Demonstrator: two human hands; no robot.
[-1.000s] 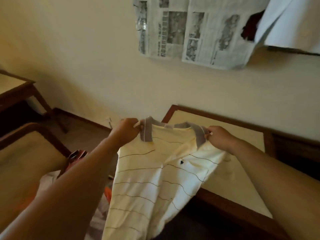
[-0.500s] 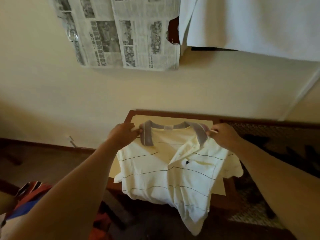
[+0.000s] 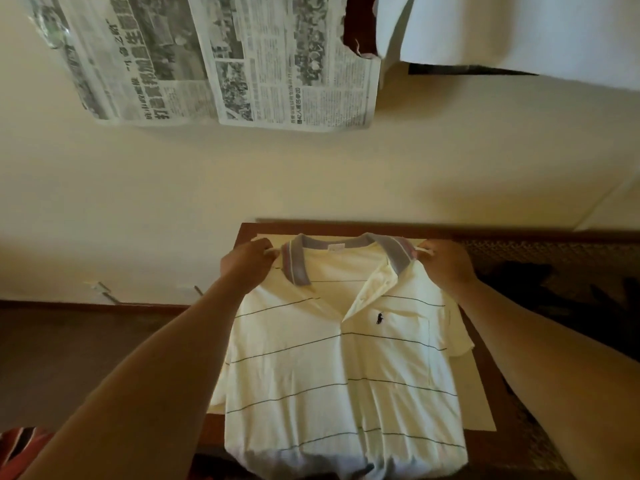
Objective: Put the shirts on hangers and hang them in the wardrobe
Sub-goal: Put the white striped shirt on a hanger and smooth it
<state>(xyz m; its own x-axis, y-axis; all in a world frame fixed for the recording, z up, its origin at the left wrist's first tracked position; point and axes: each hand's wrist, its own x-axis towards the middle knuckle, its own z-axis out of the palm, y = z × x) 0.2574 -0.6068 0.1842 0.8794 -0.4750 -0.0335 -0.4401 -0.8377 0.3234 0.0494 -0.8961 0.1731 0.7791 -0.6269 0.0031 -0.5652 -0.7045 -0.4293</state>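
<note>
Shirt (image 3: 339, 358) is spread front-up on the table (image 3: 485, 393), collar at 12 o'clock; left hand (image 3: 247, 266) and right hand (image 3: 445, 265) each pinch a shoulder beside the collar.

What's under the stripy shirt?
The striped shirt lies over a small table with a cream top and dark wooden rim. Its hem hangs past the front edge. The left hand and right hand pinch its shoulders. Anything beneath the cloth is hidden.
</note>
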